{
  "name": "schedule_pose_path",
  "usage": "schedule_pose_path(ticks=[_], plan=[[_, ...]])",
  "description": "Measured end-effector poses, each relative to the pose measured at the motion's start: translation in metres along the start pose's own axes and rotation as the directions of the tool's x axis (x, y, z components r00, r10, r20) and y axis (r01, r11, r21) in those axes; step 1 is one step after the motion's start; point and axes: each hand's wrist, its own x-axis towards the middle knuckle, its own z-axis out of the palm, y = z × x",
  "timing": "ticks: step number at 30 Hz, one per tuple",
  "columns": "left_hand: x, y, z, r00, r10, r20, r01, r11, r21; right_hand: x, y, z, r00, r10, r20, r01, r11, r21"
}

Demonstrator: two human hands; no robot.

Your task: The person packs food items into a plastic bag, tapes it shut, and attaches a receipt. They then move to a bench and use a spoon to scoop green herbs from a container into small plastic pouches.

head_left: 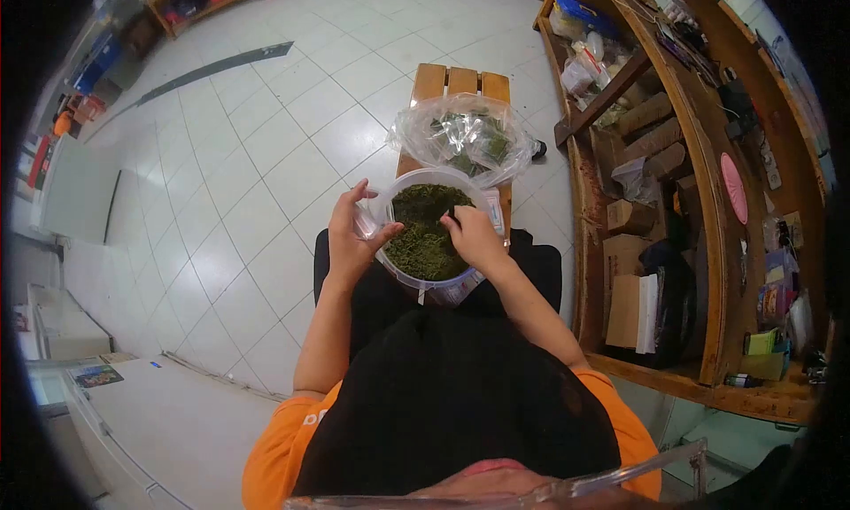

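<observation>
A round, clear-walled plastic bucket point(423, 285) stands between my knees, at the near end of a wooden bench. Dark green, crumbly dried herb point(425, 249) fills much of it. At the bucket's left rim, my left hand point(352, 237) curves its thumb and fingers around a small clear plastic container point(366, 218). My right hand point(475, 237) reaches over the right rim, its fingertips pinched together just above the herb. What they pinch, if anything, is too small to tell. Behind the bucket lies a clear plastic bag point(416, 131) with green leafy material inside.
The slatted wooden bench point(462, 81) stands on a tiled floor. To the right, a wooden shelf unit point(580, 235) holds cardboard boxes point(626, 306), bags and a pink oval object point(733, 189). A white surface point(186, 413) lies at the lower left.
</observation>
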Motion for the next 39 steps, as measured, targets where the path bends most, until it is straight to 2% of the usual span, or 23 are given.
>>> schedule_pose_path(ticks=[1, 3, 7, 9, 10, 12, 13, 15, 17, 21, 23, 26, 27, 28, 30, 31, 32, 34, 35, 36, 37, 38, 39], plan=[[-0.001, 0.000, 0.000, 1.000, -0.005, 0.000, 0.005, 1.000, 0.001, 0.000, -0.001, 0.005, 1.000, 0.001, 0.004, -0.001, 1.000, 0.001], [-0.002, 0.003, 0.002, 0.994, -0.106, 0.002, 0.106, 0.990, -0.092, 0.002, 0.000, 0.015, 0.995, 0.069, -0.066, -0.063, 0.993, 0.096], [-0.005, -0.005, 0.008, 0.997, -0.081, 0.019, 0.082, 0.993, -0.086, 0.006, 0.012, 0.029, 0.990, 0.118, -0.082, -0.103, 0.981, 0.165], [-0.008, -0.005, 0.012, 0.986, -0.145, 0.083, 0.163, 0.948, -0.273, 0.009, 0.024, 0.029, 0.965, 0.220, -0.143, -0.163, 0.930, 0.330], [-0.009, -0.002, 0.014, 0.986, -0.148, 0.083, 0.165, 0.948, -0.272, 0.010, 0.030, 0.028, 0.965, 0.220, -0.140, -0.164, 0.929, 0.331], [-0.010, 0.004, 0.017, 0.979, -0.181, 0.097, 0.204, 0.901, -0.382, 0.012, 0.040, 0.024, 0.920, 0.390, -0.018, -0.300, 0.736, 0.606], [-0.009, 0.004, 0.017, 0.979, -0.178, 0.098, 0.202, 0.901, -0.384, 0.012, 0.041, 0.023, 0.919, 0.395, -0.022, -0.296, 0.724, 0.623], [-0.006, 0.002, 0.014, 0.999, 0.010, 0.052, -0.008, 0.999, -0.048, 0.009, 0.041, 0.031, 0.941, 0.337, -0.040, -0.252, 0.773, 0.583], [-0.006, 0.002, 0.016, 0.998, -0.033, 0.062, 0.037, 0.996, -0.075, 0.005, 0.041, 0.045, 0.972, 0.231, -0.042, -0.191, 0.881, 0.434], [-0.009, -0.004, 0.018, 0.989, -0.105, 0.101, 0.118, 0.984, -0.134, 0.004, 0.034, 0.045, 0.989, 0.135, -0.066, -0.107, 0.943, 0.314], [-0.010, -0.003, 0.017, 0.989, -0.109, 0.098, 0.123, 0.982, -0.141, 0.007, 0.033, 0.036, 0.933, 0.361, 0.002, -0.301, 0.776, 0.554], [-0.011, 0.001, 0.016, 0.986, -0.134, 0.102, 0.145, 0.982, -0.118, 0.014, 0.054, 0.027, 0.908, 0.410, -0.086, -0.281, 0.748, 0.602], [-0.011, 0.001, 0.017, 0.982, -0.154, 0.106, 0.164, 0.983, -0.085, 0.015, 0.049, 0.014, 0.903, 0.422, -0.083, -0.251, 0.672, 0.696], [-0.010, 0.002, 0.019, 0.982, -0.152, 0.108, 0.161, 0.983, -0.087, 0.015, 0.044, 0.003, 0.902, 0.423, -0.086, -0.250, 0.673, 0.696], [-0.009, 0.005, 0.024, 0.984, -0.067, 0.167, 0.063, 0.997, 0.034, 0.015, 0.039, -0.014, 0.868, 0.458, -0.193, -0.155, 0.618, 0.770], [-0.009, 0.005, 0.027, 0.984, -0.066, 0.167, 0.061, 0.998, 0.033, 0.016, 0.038, -0.021, 0.878, 0.406, -0.253, -0.088, 0.657, 0.749], [-0.009, 0.005, 0.033, 0.980, -0.033, 0.198, 0.018, 0.997, 0.078, 0.015, 0.035, -0.023, 0.878, 0.406, -0.254, -0.087, 0.658, 0.748], [-0.009, 0.009, 0.042, 0.973, 0.001, 0.230, -0.029, 0.992, 0.121, 0.010, -0.001, -0.039, 0.832, 0.294, -0.471, 0.099, 0.756, 0.647], [-0.009, 0.012, 0.047, 0.971, -0.012, 0.238, -0.015, 0.994, 0.110, 0.006, -0.013, -0.045, 0.830, 0.294, -0.473, 0.100, 0.757, 0.646], [-0.009, 0.014, 0.050, 0.969, -0.024, 0.246, -0.001, 0.995, 0.100, 0.001, -0.024, -0.051, 0.853, 0.072, -0.516, 0.173, 0.895, 0.411], [-0.008, 0.014, 0.052, 0.969, -0.008, 0.247, -0.012, 0.997, 0.077, -0.002, -0.033, -0.054, 0.855, -0.153, -0.495, 0.257, 0.955, 0.149], [-0.008, 0.014, 0.054, 0.968, -0.006, 0.249, -0.014, 0.997, 0.076, -0.003, -0.040, -0.057, 0.854, -0.152, -0.497, 0.257, 0.955, 0.149], [-0.008, 0.015, 0.055, 0.968, -0.013, 0.250, -0.005, 0.998, 0.069, -0.003, -0.047, -0.058, 0.804, -0.329, -0.496, 0.417, 0.906, 0.076]])
